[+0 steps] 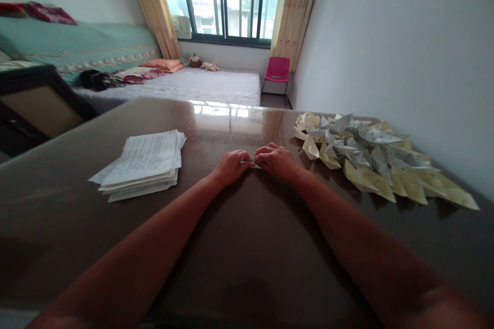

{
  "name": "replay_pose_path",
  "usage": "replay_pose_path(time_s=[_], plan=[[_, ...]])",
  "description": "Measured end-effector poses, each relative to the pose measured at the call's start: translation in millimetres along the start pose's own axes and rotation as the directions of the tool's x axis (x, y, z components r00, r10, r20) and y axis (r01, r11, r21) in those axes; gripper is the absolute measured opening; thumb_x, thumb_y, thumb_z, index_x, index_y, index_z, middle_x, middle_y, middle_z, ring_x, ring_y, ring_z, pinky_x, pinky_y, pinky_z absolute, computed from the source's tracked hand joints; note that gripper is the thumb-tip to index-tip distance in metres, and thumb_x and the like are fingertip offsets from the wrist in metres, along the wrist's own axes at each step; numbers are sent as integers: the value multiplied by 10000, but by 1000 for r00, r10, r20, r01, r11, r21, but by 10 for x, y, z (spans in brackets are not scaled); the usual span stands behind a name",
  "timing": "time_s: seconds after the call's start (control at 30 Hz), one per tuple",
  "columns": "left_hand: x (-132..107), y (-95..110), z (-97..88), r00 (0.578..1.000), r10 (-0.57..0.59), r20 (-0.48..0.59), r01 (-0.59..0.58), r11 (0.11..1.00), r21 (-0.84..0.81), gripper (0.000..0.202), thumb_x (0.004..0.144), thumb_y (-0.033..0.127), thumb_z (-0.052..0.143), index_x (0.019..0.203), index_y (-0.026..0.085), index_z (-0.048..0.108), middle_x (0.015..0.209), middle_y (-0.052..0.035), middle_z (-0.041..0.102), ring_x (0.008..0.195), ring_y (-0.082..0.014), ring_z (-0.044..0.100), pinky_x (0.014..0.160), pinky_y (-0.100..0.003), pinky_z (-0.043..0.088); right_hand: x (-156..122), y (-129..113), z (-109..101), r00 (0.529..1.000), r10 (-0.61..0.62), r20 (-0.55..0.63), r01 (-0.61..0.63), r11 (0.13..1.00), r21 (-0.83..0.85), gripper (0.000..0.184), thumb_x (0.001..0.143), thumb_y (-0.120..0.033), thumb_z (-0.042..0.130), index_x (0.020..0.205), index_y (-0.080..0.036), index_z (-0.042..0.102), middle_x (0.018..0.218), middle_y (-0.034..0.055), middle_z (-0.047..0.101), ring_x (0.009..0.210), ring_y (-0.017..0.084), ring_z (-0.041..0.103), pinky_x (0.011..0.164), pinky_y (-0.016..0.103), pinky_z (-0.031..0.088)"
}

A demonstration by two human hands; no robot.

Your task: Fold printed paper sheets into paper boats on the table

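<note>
Pinching small paper piece (256, 165) with left hand (232, 164) and right hand (280, 162), fingers (266, 150) of both closed on it; uneven tugging could tear it.

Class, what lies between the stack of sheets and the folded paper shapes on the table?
In the head view: tabletop, with the left hand and right hand holding a small piece of paper, between the stack and the folded shapes.

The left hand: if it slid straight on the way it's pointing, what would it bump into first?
Probably the right hand, just across the small paper already at the left hand's fingertips; their exact depth is hard to judge.
</note>
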State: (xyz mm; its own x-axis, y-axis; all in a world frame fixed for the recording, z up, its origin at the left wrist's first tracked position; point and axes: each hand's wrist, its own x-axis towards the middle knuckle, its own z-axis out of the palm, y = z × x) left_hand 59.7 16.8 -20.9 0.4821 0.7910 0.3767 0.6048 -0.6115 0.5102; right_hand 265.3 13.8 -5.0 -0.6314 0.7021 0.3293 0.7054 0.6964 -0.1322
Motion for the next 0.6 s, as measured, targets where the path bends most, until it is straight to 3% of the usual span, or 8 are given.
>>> replay_pose_path(time_s=[0.2, 0.3, 0.4, 0.5, 0.6], plan=[[8, -9, 27, 1000, -6, -18, 7, 999, 46, 147, 844, 284, 570, 766, 170, 620, 756, -21, 634, 711, -152, 564, 691, -254, 427, 2, 233, 118, 998, 63, 20, -67, 953, 297, 194, 879, -314, 570, 919, -229, 739, 1059, 42, 696, 995, 197, 590, 918, 343, 423], [9, -3, 28, 1000, -19, -21, 21, 998, 53, 146, 844, 282, 564, 766, 171, 618, 751, -18, 632, 699, -149, 560, 686, -251, 425, -33, 301, 114, 996, 53, 73, -78, 913, 401, 287, 832, -438, 620, 987, -227, 738, 1079, 59, 693, 1032, 216, 600, 931, 350, 435], [9, -10, 11, 999, -40, -22, 41, 998, 55, 143, 841, 283, 563, 772, 173, 624, 747, -14, 634, 688, -145, 560, 676, -246, 422, -57, 322, 128, 986, 165, 37, -165, 895, 415, 392, 689, -450, 754, 999, -209, 739, 1029, 65, 708, 965, 226, 624, 866, 322, 466], [11, -35, -25, 997, -77, -24, 79, 995, 57, 165, 845, 294, 554, 765, 169, 627, 718, -11, 632, 665, -141, 559, 658, -243, 416, -48, 332, 150, 962, 267, 51, -262, 865, 428, 276, 762, -409, 693, 893, -177, 761, 827, 36, 730, 763, 179, 642, 722, 264, 468], [14, -57, -64, 993, -117, -18, 118, 991, 57, 186, 851, 313, 546, 758, 172, 624, 699, -4, 633, 653, -136, 562, 643, -236, 410, -32, 334, 140, 943, 326, 72, -326, 849, 417, 285, 782, -409, 662, 840, -148, 761, 685, 16, 703, 652, 153, 612, 618, 233, 426]])
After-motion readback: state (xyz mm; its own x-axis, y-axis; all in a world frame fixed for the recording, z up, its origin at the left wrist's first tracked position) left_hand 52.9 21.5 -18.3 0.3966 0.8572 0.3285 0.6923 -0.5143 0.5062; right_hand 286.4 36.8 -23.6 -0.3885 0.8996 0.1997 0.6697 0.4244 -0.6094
